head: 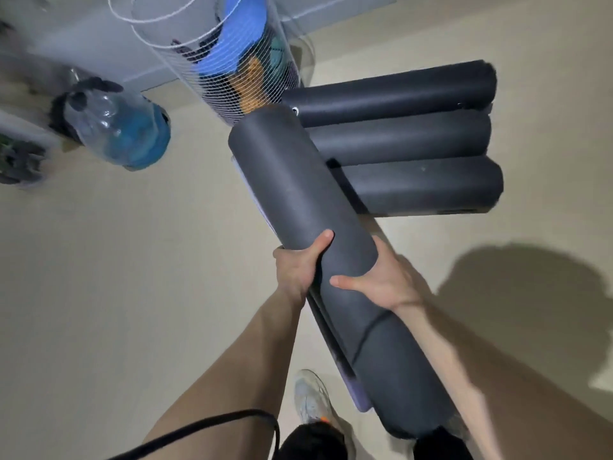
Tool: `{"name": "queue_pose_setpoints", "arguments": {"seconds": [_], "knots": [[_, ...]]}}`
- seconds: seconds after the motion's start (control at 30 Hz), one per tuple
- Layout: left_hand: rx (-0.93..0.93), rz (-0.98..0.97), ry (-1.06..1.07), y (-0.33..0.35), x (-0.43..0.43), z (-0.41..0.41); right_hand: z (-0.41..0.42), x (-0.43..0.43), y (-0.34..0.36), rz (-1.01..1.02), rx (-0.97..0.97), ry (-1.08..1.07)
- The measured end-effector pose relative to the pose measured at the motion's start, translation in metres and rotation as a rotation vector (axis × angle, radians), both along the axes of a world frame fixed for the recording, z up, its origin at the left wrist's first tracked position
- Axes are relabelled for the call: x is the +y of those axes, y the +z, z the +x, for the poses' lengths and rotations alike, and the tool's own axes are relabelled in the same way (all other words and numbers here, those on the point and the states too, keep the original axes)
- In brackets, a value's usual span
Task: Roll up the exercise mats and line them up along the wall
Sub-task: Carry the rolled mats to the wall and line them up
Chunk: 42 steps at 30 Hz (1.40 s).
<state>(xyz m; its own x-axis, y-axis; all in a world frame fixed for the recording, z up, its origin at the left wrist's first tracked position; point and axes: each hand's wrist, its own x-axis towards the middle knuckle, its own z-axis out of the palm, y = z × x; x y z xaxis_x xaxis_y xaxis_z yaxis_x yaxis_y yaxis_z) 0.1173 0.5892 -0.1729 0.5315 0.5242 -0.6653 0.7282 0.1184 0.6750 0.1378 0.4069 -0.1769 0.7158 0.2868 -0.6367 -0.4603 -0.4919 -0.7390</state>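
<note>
step: carrying the rolled mat (298, 187) at frame centre | left hand (300, 265) and right hand (386, 280) are gripping it | next: probably laying it beside the three rolled mats (414, 137) at upper right

Four rolled mats (391, 94) (398, 137) (424, 185) (298, 194): three at upper right, one at centre. Two hands (298, 263) (388, 280), one mesh basket (232, 61), one water jug (122, 131), one shoe (310, 398).

A white mesh hamper (185, 71) holding blue and orange items stands by the wall (99, 44). Left of it, a large clear bottle (122, 131) with a blue base sits on the beige floor (99, 260).
</note>
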Motion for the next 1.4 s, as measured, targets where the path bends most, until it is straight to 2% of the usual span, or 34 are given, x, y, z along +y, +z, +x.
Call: {"name": "queue_pose_setpoints", "arguments": {"seconds": [0.13,0.3,0.57,0.73,0.9,1.23,1.4], "knots": [[-0.018,0.002,-0.182,0.081,-0.097,0.046,0.018,-0.093,0.068,0.025,0.026,-0.192],[-0.016,0.018,-0.305,0.141,-0.233,0.114,0.056,-0.226,0.145,0.012,-0.016,-0.347],[-0.062,-0.040,-0.468,0.169,-0.426,0.238,0.140,-0.411,0.201,-0.132,-0.078,-0.548],[-0.119,-0.063,-0.589,0.194,-0.541,0.325,0.216,-0.514,0.214,-0.163,-0.059,-0.670],[-0.135,-0.162,-0.677,0.182,-0.659,0.418,0.302,-0.627,0.210,-0.207,-0.067,-0.725],[-0.087,-0.122,-0.763,0.145,-0.888,0.592,0.467,-0.851,0.164,-0.214,-0.080,-0.763],[-0.080,-0.157,-0.761,0.122,-0.996,0.684,0.561,-0.959,0.142,-0.243,-0.080,-0.687]]}}
